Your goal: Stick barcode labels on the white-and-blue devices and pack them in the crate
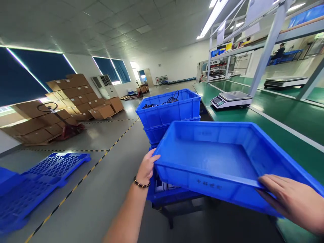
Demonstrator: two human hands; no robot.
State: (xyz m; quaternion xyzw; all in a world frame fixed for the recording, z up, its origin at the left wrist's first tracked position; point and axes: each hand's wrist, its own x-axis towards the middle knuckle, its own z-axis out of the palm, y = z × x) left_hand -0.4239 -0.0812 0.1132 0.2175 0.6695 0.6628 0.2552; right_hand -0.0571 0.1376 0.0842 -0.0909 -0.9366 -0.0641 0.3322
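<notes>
I hold an empty blue plastic tray (217,158) in front of me with both hands, tilted slightly, above the edge of the green workbench. My left hand (146,167), with a bead bracelet on the wrist, grips the tray's near left corner. At the near right rim, my right hand (291,197) is wrapped over the edge. Behind the tray stands a stack of blue bins (169,109); the top one holds black cables (170,100).
A green workbench (278,118) runs along the right with a digital scale (231,99) on it and metal frame posts (265,50). Blue pallets (43,179) lie on the floor at left. Cardboard boxes (68,98) and a pallet jack (63,125) stand by the windows.
</notes>
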